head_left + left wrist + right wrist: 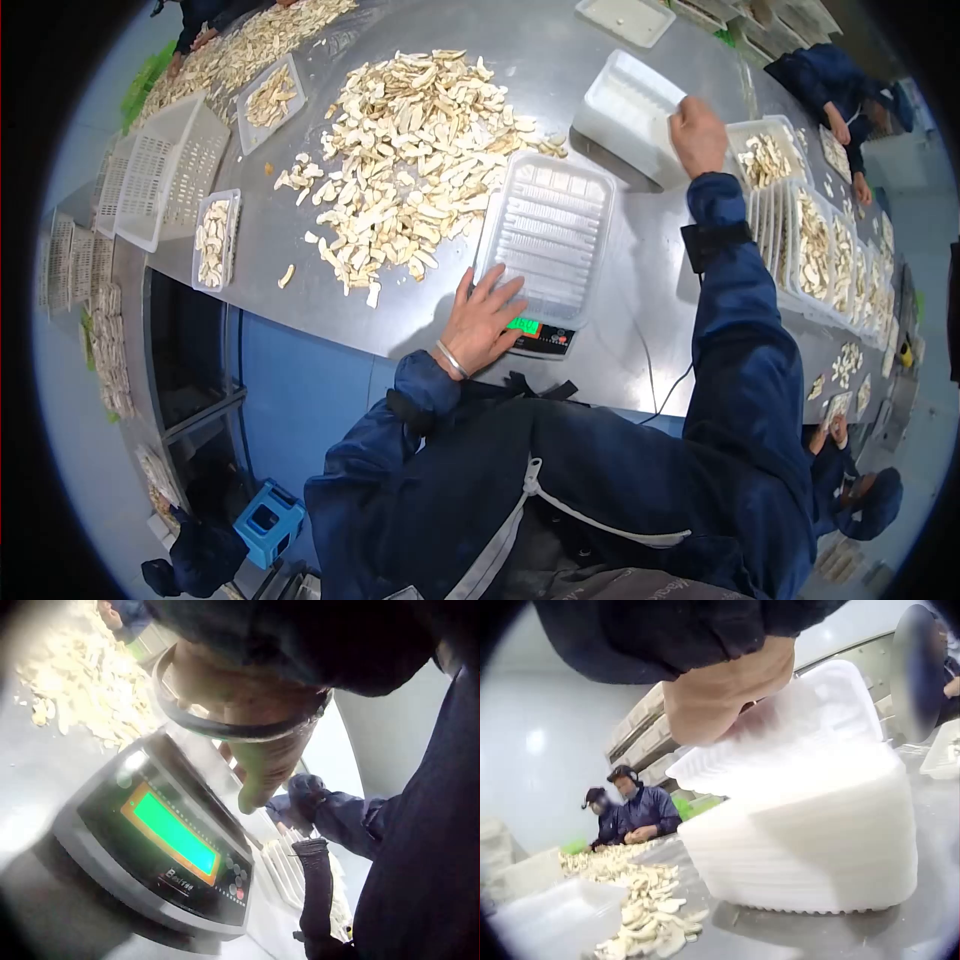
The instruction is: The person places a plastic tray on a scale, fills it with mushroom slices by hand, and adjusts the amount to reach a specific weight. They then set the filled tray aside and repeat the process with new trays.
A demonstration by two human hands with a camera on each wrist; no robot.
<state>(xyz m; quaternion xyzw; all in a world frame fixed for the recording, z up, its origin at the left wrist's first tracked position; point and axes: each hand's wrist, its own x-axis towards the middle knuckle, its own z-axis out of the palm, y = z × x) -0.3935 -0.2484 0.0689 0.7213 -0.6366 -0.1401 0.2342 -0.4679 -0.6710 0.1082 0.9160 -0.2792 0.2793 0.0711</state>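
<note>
A clear ribbed plastic tray (pixel 552 232) sits on a digital scale (pixel 548 346) in front of me, with nothing in it. My left hand (pixel 480 322) lies at the tray's near left corner, fingers spread, beside the scale's lit green display (pixel 176 834). Farther right, my right hand (pixel 698 137) grips the edge of a plastic tray (pixel 847 701) at the top of a tray stack (pixel 802 851). In the right wrist view that top tray is tilted up from the others, and my fingertips are partly hidden behind it.
A big heap of sliced mushrooms (pixel 410 160) spreads left of the scale. Filled trays (pixel 815 245) stand in a row at the right, and a small filled tray (pixel 212 240) stands at the left edge near white crates (pixel 165 175). Other people work around the table.
</note>
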